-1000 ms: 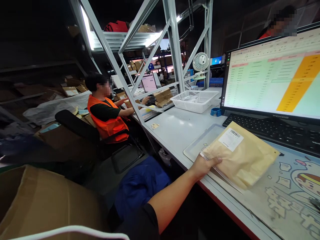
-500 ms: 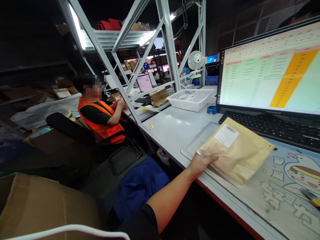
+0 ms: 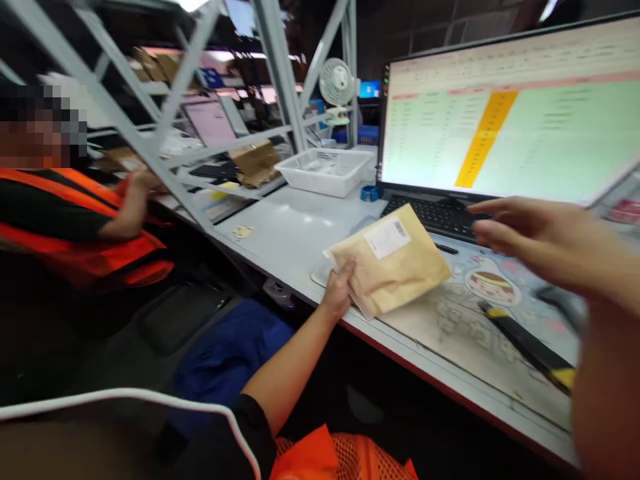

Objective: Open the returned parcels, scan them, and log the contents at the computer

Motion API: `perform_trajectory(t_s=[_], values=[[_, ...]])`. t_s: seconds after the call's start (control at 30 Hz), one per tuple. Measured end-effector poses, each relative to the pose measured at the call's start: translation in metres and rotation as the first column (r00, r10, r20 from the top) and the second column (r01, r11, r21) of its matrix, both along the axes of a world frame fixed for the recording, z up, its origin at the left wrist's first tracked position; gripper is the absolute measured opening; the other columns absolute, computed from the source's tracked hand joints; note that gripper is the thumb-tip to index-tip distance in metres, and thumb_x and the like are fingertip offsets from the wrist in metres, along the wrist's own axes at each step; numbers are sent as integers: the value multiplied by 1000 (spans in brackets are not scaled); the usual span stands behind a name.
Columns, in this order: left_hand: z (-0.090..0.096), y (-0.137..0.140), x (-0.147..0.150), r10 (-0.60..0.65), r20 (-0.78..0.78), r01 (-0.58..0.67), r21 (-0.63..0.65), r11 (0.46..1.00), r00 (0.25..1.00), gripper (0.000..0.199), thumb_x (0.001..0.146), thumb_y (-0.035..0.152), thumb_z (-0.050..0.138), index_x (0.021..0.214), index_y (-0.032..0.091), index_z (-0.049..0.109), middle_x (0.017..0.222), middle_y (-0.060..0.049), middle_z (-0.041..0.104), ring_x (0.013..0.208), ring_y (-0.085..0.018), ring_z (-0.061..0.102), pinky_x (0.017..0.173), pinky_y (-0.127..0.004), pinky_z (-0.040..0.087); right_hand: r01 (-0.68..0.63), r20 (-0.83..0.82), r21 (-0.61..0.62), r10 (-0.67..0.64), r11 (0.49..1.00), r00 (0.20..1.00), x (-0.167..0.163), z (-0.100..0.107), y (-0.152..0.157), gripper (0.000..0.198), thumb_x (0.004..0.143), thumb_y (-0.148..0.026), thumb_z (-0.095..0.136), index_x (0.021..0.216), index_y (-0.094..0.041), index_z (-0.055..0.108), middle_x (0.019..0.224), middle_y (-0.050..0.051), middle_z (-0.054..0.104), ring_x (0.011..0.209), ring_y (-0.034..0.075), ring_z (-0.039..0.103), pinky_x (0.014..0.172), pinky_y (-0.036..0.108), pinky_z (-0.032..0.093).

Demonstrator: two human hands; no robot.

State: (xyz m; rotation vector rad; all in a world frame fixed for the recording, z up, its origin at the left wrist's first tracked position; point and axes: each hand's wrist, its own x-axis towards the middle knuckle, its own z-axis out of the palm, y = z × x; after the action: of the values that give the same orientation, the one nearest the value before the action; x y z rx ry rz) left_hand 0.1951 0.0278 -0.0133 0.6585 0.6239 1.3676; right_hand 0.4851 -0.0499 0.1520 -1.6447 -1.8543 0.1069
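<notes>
My left hand (image 3: 340,291) grips the near left edge of a yellow padded envelope (image 3: 395,273), thumb on top, holding it tilted over the desk mat. A white barcode label (image 3: 387,239) faces up on the envelope. To the right, my right hand (image 3: 545,237) hangs in the air in front of the monitor, holding nothing, its thumb and fingers apart. Beneath it, on the printed desk mat (image 3: 450,327), lies a black and yellow cutter (image 3: 530,347). A black keyboard (image 3: 430,217) sits behind the envelope, partly covered by it.
A monitor (image 3: 450,133) showing a spreadsheet stands at the back. Left of it are a blue tape ring (image 3: 369,193), a white plastic basket (image 3: 325,172) and a small fan (image 3: 337,83). Metal frame bars (image 3: 280,73) rise beyond. A person in an orange vest (image 3: 85,233) sits at left.
The view has swung to the right. My right hand has come into view above the mat. My left hand still holds the envelope, whose label has turned a little.
</notes>
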Motion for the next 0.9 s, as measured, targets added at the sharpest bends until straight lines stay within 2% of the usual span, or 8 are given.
perform_trajectory(t_s=[0.17, 0.33, 0.5, 0.63, 0.7, 0.77, 0.83, 0.9], values=[[-1, 3, 1, -20, -31, 22, 63, 998, 999, 68, 65, 51, 103, 118, 17, 77, 123, -12, 82, 137, -36, 68, 124, -49, 51, -179, -263, -271, 106, 946, 959, -18, -33, 37, 68, 87, -76, 77, 128, -21, 76, 121, 13, 76, 105, 32, 73, 90, 45, 63], [-3, 3, 0, -61, -87, 68, 78, 995, 994, 67, 66, 53, 102, 115, 15, 78, 119, -14, 83, 135, -38, 69, 121, -50, 54, -439, -670, -326, 123, 837, 732, -31, -53, 49, 63, 79, -68, 91, 116, -19, 78, 123, 10, 76, 109, 30, 73, 92, 40, 65], [-6, 4, 0, -142, -223, 177, 145, 973, 964, 69, 71, 51, 99, 123, 12, 75, 126, -18, 80, 121, -39, 75, 107, -47, 63, -416, -707, -330, 71, 847, 704, -28, -49, 39, 59, 73, -62, 95, 106, -16, 80, 113, 10, 78, 96, 26, 74, 83, 33, 64], [7, 10, -3, -204, -416, 272, 111, 956, 886, 73, 71, 51, 98, 127, 11, 72, 127, -18, 80, 114, -37, 78, 95, -42, 67, -384, -582, -380, 105, 841, 806, -4, -46, 13, 57, 84, -69, 81, 102, -15, 76, 100, 9, 77, 85, 25, 73, 77, 34, 61], [15, 18, -7, -235, -499, 316, 82, 945, 834, 74, 73, 54, 96, 128, 12, 69, 128, -17, 80, 114, -36, 78, 93, -42, 67, -203, -413, -405, 20, 891, 910, 21, -51, -10, 52, 92, -66, 71, 102, -15, 74, 93, 9, 76, 82, 25, 72, 75, 35, 59], [21, 27, -10, -280, -574, 390, 74, 918, 769, 74, 75, 57, 93, 129, 13, 68, 129, -17, 79, 116, -37, 77, 94, -43, 66, 164, -170, -352, -236, 921, 957, 50, -62, -36, 44, 97, -56, 64, 112, -16, 74, 96, 11, 77, 87, 28, 73, 81, 38, 58], [21, 35, -10, -333, -649, 490, 71, 869, 685, 73, 77, 60, 89, 129, 14, 68, 131, -17, 78, 117, -38, 77, 95, -44, 65, 527, 93, -241, -521, 815, 848, 77, -80, -61, 43, 100, -47, 60, 127, -16, 71, 112, 14, 77, 105, 32, 72, 91, 41, 56], [16, 41, -9, -358, -732, 576, 57, 816, 580, 73, 79, 62, 85, 132, 15, 68, 135, -17, 76, 119, -39, 76, 97, -47, 64, 710, 304, -195, -646, 677, 700, 95, -100, -81, 50, 102, -44, 59, 141, -13, 65, 134, 18, 70, 124, 36, 66, 98, 44, 54]])
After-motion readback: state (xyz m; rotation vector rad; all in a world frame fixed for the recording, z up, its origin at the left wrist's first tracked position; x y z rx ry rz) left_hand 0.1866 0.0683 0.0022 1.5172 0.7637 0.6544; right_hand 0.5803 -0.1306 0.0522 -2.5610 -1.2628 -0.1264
